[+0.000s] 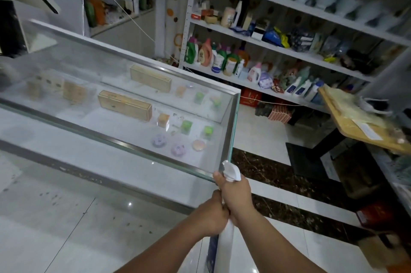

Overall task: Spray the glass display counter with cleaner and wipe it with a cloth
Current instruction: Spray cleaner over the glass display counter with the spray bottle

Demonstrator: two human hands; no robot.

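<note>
While I hover at surface corner: white plastic spray bottle [224, 228] upright
Right hand [236, 197]: fingers wrapping trigger neck
Left hand [213, 215]: fingers gripping bottle body
Glass display surface [138, 161]: just beside nozzle

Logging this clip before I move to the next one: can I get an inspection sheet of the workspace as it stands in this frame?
Surface: glass display counter, metal-framed top; looks hazy, though the picture is blurred.
Job's things: white spray bottle, nozzle by the counter's near corner; no cloth seen.
Clutter: inside the case, wooden boxes, green jars and round tins; nothing on the glass top.
Grippers: right hand wrapped around the bottle's neck at the trigger; left hand grips the bottle just below.
Cables: thin white cord running diagonally behind the counter.
Surroundings: white shelving with detergent bottles; wooden table at right; tiled floor.
</note>
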